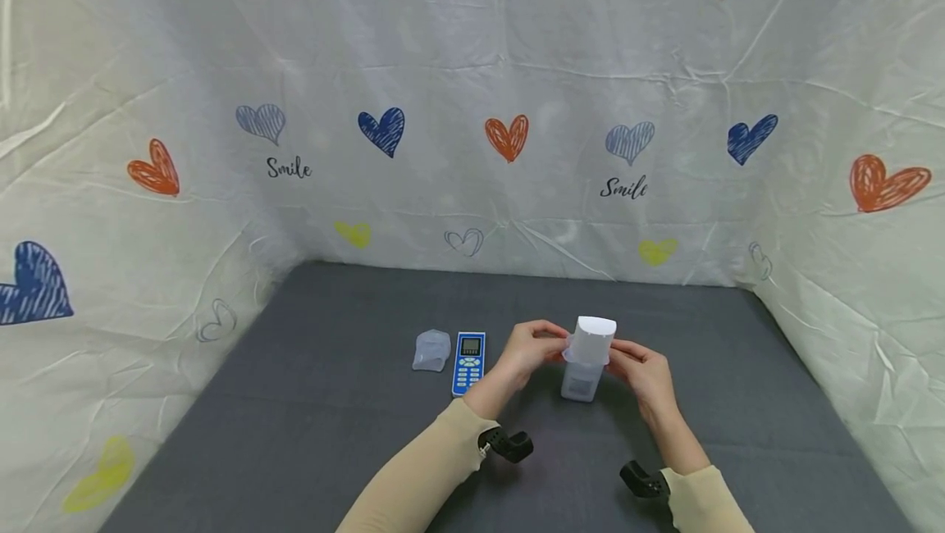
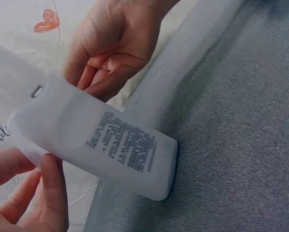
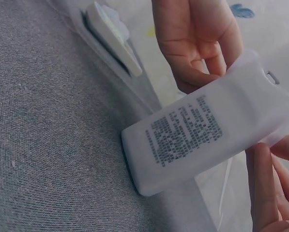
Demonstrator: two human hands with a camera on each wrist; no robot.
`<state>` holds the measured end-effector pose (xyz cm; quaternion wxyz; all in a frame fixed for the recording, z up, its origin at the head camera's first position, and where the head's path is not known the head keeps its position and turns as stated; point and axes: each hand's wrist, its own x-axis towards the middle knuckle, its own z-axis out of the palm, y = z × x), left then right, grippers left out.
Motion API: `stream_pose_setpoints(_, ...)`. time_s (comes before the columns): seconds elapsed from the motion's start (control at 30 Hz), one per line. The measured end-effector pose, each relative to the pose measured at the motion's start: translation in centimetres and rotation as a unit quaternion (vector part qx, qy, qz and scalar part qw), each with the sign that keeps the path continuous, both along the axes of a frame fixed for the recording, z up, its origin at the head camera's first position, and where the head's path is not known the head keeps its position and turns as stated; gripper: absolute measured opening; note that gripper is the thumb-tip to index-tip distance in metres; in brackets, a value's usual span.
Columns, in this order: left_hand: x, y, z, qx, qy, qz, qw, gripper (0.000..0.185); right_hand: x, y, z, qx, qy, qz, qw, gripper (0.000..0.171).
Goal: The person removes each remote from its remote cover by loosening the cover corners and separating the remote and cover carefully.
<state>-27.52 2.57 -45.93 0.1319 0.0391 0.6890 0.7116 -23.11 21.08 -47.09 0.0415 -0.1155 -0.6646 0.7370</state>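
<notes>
1. Lowest in the head view, two beige sleeves point(image 1: 428, 476) run up from the bottom edge, each with a black wrist camera mount point(image 1: 509, 444) strapped on.
2. Just above them, at the centre of the frame, both hands meet on a white remote control in a translucent silicone cover point(image 1: 586, 359). It stands tilted, its lower end resting on the grey bench point(image 1: 295, 435).
3. The left hand point(image 1: 527, 350) pinches the cover's upper edge with curled fingers; in the left wrist view its thumb point(image 2: 51, 186) presses the cover at the lower left of the frame.
4. The right hand point(image 1: 641, 371) grips the opposite upper edge the same way, fingers curled against the cover.
5. The wrist views show the remote's back, with a block of small printed text point(image 3: 185, 129) showing through the cover, too fine to read.
6. Left of centre, a blue-and-white remote control point(image 1: 468, 362) lies flat on the bench, display end away from the person.
7. Just beside it, further left, lies a second, empty translucent cover point(image 1: 431, 350).
8. Farthest off, a white sheet printed with hearts and "Smile" point(image 1: 623, 187) walls in the bench at the back and sides.
</notes>
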Motion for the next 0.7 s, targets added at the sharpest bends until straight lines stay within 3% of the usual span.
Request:
stream_pose_setpoints(0.1,0.2,0.0,0.0,0.003,0.011,0.003,0.9999,0.016,0.1,0.0,0.0,0.006,-0.002,-0.004,1.0,0.009)
stream_pose_setpoints(0.3,0.3,0.0,-0.5,-0.011,0.021,0.008,0.9997,0.015,0.0,0.0,-0.4,0.025,-0.01,-0.005,1.0,0.035)
stream_pose_setpoints(0.7,0.4,0.2,-1.1,-0.036,0.036,0.023,0.9984,0.013,0.3,-0.1,-0.6,0.044,-0.006,-0.008,0.999,0.031)
